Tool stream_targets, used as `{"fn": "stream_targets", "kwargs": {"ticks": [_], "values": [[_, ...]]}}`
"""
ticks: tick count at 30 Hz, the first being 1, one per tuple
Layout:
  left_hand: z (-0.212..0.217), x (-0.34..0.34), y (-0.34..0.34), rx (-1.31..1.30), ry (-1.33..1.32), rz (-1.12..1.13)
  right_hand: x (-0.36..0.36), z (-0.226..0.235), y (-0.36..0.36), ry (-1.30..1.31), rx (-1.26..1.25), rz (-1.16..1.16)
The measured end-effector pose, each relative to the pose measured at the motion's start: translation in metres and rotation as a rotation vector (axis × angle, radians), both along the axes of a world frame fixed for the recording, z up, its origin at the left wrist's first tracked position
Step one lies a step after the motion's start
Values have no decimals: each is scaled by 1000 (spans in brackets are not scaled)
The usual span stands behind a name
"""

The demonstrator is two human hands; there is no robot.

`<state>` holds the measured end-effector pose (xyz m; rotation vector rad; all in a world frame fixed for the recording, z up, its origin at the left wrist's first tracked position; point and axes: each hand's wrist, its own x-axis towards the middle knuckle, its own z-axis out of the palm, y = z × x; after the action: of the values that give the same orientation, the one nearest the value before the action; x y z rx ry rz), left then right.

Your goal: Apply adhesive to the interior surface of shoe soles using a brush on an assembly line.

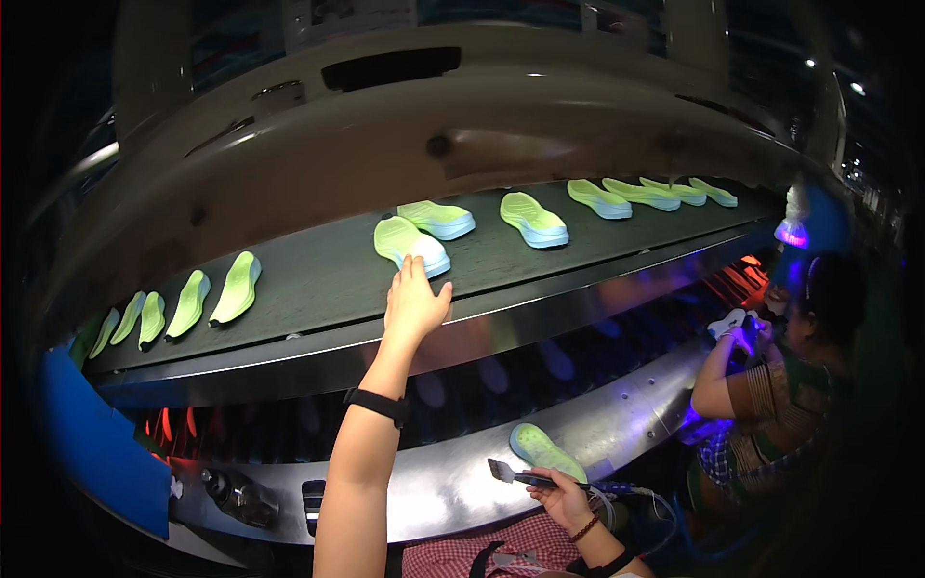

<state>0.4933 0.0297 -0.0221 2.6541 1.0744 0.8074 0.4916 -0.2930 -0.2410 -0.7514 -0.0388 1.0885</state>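
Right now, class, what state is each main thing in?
Touched sole: lying on the belt
Left hand: open, touching it
Brush: held, pointing left
Right hand: closed around the brush
Lower sole: lying on metal ledge
Bottle: upright or lying, unclear
Purple lamp: lit
Red lights: glowing

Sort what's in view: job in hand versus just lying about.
Job in hand, apparently:
- Yellow-green and pale-blue shoe sole, touched by the left hand
- Flat black-handled brush in the right hand
- Long dark belt

Likely lying about:
- Dark plastic bottle
- Small black rectangular object
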Motion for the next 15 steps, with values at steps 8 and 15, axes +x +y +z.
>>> {"fn": "stream_targets", "kwargs": {"ticks": [8, 15], "values": [[2, -2, -8, 15, -20, 23, 6, -7, -10, 33, 10, -22], [6, 4, -10, 10, -40, 36, 7, 0, -8, 49, 37, -12]]}}
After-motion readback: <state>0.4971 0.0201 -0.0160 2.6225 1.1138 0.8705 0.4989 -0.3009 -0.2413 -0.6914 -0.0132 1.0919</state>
